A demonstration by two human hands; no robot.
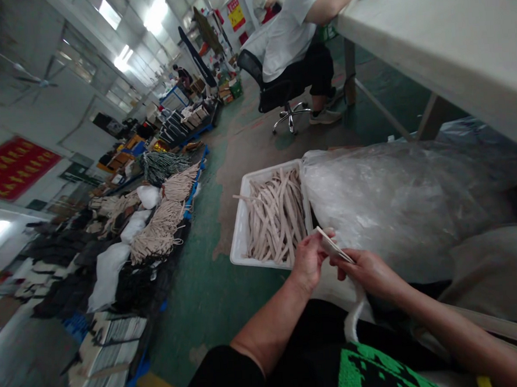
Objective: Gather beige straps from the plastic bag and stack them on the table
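Note:
In the head view, a pale fabric strip (332, 247) is held between my two hands, folded over on itself. My left hand (309, 261) pinches its far end, fingers closed. My right hand (370, 270) grips the near end between thumb and fingers. A loose whitish length (354, 321) hangs below my right hand toward my lap; whether it belongs to the same strip I cannot tell. Just beyond my left hand stands a white plastic bin (238, 241), full of beige fabric strips (275, 213) lying in a tangle.
Large clear plastic bags (381, 192) lie right of the bin, under a pale table (427, 25). A person in a white shirt (290, 28) sits on an office chair (287, 92). Along the left, blue pallets (195, 183) carry bundled straps (158, 229) and white sacks (108, 273).

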